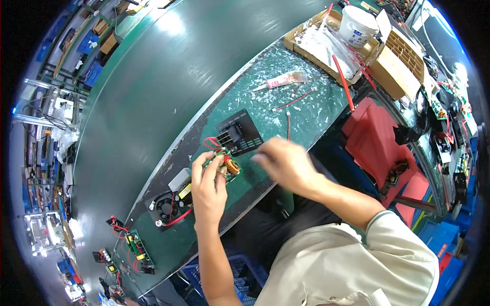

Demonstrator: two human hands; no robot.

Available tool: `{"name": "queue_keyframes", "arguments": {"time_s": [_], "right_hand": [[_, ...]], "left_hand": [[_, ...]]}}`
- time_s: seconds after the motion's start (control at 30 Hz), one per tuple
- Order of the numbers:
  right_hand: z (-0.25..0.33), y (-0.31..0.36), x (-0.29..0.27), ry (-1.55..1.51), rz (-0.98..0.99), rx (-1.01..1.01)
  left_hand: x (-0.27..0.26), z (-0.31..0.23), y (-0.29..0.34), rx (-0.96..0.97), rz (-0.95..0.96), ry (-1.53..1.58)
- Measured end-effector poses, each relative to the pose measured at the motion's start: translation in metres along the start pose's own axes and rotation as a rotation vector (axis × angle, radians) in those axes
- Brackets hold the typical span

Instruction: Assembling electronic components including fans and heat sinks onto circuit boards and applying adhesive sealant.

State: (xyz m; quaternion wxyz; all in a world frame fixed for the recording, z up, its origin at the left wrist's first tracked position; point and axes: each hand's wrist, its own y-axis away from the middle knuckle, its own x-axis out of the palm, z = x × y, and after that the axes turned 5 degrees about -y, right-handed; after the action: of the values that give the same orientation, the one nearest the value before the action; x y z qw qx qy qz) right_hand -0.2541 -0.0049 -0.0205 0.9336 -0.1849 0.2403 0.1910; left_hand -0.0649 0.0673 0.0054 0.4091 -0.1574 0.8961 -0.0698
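My left hand point(208, 184) has its fingers closed round a small green circuit board that carries a copper-wound coil point(233, 166). Red wires run from this board toward a black slotted panel point(247, 133) with a dark fan on it, lying just beyond. To the right of the board, my right hand point(286, 162) is raised and apart from it, its fingers smeared by motion. Beside my left wrist lies another black panel with a fan point(164, 208), next to a grey block point(179, 180) and a part with a yellow label point(185, 191).
Farther along the bench lie a glue tube point(287, 79) and thin red-and-black leads point(295, 100). A cardboard tray point(296, 45) holds a white bucket point(359, 25). A red cloth-like sheet point(365, 137) hangs at right. More circuit boards point(137, 247) lie at lower left.
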Motion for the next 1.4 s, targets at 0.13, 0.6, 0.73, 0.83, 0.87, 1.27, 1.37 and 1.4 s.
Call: {"name": "queue_keyframes", "arguments": {"time_s": [0.13,0.6,0.73,0.83,0.87,1.27,1.37,1.4], "right_hand": [[-0.033,0.006,-0.028,0.287,-0.168,-0.050],[0.039,-0.024,0.000,-0.307,0.238,0.032],[0.039,-0.005,0.042,-0.809,0.344,0.384],[0.029,-0.005,0.044,-0.896,0.408,0.481],[0.025,-0.004,0.046,-0.898,0.393,0.486],[-0.025,0.013,0.015,-0.464,-0.137,0.382],[-0.025,-0.011,0.028,-0.669,0.094,0.308],[-0.020,-0.019,0.034,-0.796,0.165,0.338]], "left_hand": [[-0.013,0.003,0.002,0.093,0.021,0.073],[-0.015,0.005,0.019,0.153,-0.122,-0.218],[-0.014,-0.002,0.019,0.181,-0.071,-0.291],[-0.025,-0.010,0.021,0.119,-0.001,-0.141],[-0.029,-0.011,0.021,0.082,0.035,-0.049],[-0.019,-0.007,-0.005,0.069,0.004,-0.051],[-0.012,-0.002,-0.011,0.089,-0.056,-0.123],[-0.010,0.001,-0.012,0.092,-0.096,-0.148]]}}
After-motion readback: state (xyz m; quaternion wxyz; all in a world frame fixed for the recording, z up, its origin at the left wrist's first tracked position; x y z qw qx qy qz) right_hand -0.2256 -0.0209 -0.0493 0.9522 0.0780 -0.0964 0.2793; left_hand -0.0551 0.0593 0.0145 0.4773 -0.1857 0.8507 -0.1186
